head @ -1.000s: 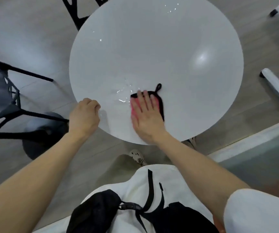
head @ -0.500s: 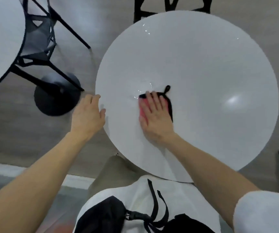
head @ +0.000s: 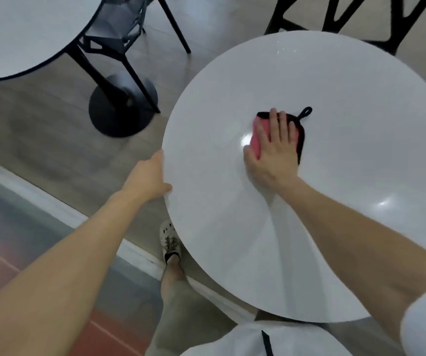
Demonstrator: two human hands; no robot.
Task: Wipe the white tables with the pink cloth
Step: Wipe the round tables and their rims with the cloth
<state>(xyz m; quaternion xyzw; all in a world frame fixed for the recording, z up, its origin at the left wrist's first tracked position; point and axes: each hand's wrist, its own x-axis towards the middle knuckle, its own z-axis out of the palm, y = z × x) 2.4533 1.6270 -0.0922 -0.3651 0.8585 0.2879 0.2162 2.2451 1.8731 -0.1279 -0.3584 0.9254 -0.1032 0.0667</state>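
A round white table [head: 348, 214] fills the right half of the view. On it lies the pink cloth [head: 256, 142] with a black border and a black hanging loop. My right hand [head: 274, 147] presses flat on the cloth with straight fingers, left of the table's middle. My left hand [head: 147, 177] holds the table's left rim, its fingers tucked out of sight under the edge. A second white table [head: 14, 34] shows at the top left. A bright wet sheen lies on the top just left of the cloth.
A black chair [head: 119, 34] and a round black table base [head: 122, 106] stand between the two tables. Another black chair [head: 340, 16] stands behind the near table. My foot in a white shoe [head: 169, 242] is by a white floor strip [head: 52, 201].
The view has swung so the table sits further right. My right hand has slid the cloth further in over the wet patch. My left hand has shifted along the rim and taken hold.
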